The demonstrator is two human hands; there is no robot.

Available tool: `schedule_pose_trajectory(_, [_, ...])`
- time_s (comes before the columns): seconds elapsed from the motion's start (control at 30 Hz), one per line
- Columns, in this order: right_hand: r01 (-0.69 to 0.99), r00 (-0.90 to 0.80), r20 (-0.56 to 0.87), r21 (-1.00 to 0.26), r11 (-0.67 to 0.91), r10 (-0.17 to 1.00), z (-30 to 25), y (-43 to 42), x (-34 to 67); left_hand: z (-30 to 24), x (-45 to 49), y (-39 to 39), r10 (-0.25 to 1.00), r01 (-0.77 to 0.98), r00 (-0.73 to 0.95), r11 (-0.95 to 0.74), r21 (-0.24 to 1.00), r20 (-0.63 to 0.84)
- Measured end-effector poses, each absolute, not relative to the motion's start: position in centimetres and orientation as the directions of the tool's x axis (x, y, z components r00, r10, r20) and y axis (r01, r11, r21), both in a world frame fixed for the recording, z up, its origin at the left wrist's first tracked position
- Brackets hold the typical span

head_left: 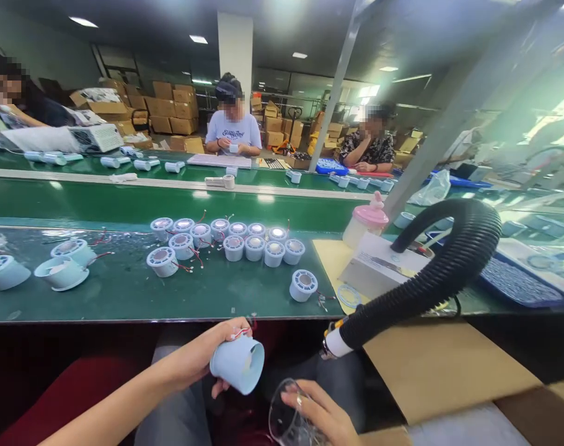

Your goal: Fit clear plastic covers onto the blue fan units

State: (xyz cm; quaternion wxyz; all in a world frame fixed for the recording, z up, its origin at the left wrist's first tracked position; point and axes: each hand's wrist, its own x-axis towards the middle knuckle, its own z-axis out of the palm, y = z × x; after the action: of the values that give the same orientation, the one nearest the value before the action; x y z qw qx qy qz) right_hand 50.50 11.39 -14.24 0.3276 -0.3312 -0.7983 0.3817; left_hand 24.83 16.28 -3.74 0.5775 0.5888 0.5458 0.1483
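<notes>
My left hand (pixel 213 347) is wrapped round a light-blue cup-shaped plastic housing (pixel 233 365), its open end tilted toward the right. Thin red and white wires stick up by my thumb. Lower and to the right, my right hand (pixel 326 412) grips a clear plastic cup (pixel 282 409) by its rim and wall. The two parts are apart, both held over my lap in front of the bench edge. On the bench beyond stands a group of similar light-blue housings with round metallic centres, the nearest being a single housing (pixel 304 285) with loose wires.
A black corrugated hose (pixel 416 272) arches down at the right, its white nozzle (pixel 336 342) near my right knee. A white box (pixel 379 260), a pink-lidded jar (pixel 366 224) and a blue tray (pixel 524 282) stand on the green bench (pixel 124 297). Cardboard (pixel 444 365) lies at lower right. Several people sit across the conveyor.
</notes>
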Motion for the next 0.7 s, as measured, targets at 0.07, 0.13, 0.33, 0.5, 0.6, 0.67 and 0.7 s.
schedule_pose_trajectory(0.07, [0.384,-0.630,0.337,-0.648,0.657,0.700,-12.6,11.6,50.3,-4.9,26.0,15.3,0.700,0.264,0.508,0.429,0.864,-0.502])
schedule_pose_trajectory(0.13, [0.463,-0.654,0.354,-0.512,0.724,0.669,-10.5,11.6,50.0,-6.1,26.9,14.7,0.603,0.093,0.612,0.588,0.803,-0.512])
schedule_pose_trajectory(0.33, [0.586,-0.704,0.214,-0.365,0.724,0.677,-7.1,11.3,49.0,-8.1,27.8,14.2,0.449,0.125,0.661,0.725,0.678,-0.602])
schedule_pose_trajectory(0.5, [0.735,-0.580,0.065,-0.387,0.556,0.812,-6.9,11.4,48.3,-6.7,28.0,13.9,0.492,0.378,0.636,0.474,0.795,-0.595])
schedule_pose_trajectory(0.6, [0.740,-0.566,-0.039,-0.465,0.486,0.823,-7.0,11.8,48.5,-5.2,28.2,13.1,0.638,0.562,0.594,0.106,0.820,-0.490])
schedule_pose_trajectory(0.67, [0.679,-0.609,-0.057,-0.553,0.483,0.791,-7.0,12.0,48.9,-4.5,28.5,12.5,0.715,0.667,0.577,-0.134,0.733,-0.395])
schedule_pose_trajectory(0.7, [0.653,-0.611,-0.053,-0.597,0.465,0.790,-7.0,12.1,49.1,-4.2,28.6,12.2,0.737,0.692,0.564,-0.177,0.700,-0.372])
